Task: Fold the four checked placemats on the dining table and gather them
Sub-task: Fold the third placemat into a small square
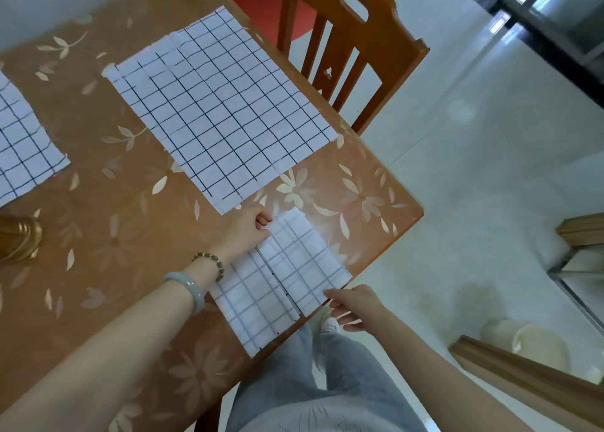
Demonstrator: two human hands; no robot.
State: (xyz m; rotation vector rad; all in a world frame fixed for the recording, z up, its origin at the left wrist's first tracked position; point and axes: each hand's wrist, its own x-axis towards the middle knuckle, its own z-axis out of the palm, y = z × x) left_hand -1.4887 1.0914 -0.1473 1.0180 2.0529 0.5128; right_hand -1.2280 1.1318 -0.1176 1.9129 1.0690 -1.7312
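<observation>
Folded placemat (pixel 294 261), checked and partly doubled along a crease, lies at the near edge of the dining table (pixel 98 235). The right hand (pixel 354 302) pinches the folded placemat's near right corner between thumb and fingers. The left hand (pixel 242 232), with a pale bangle (pixel 186 289) and a bead bracelet (pixel 209 265) on its wrist, grips the far corner with curled fingers. Just beyond the folded placemat a second placemat (pixel 222 111) lies spread flat. Well to the left of the folded placemat sit a brass-coloured object (pixel 19 239) and, farther off, a third placemat (pixel 23 144), cut by the frame. Far beyond it stands a wooden chair (pixel 346 49).
</observation>
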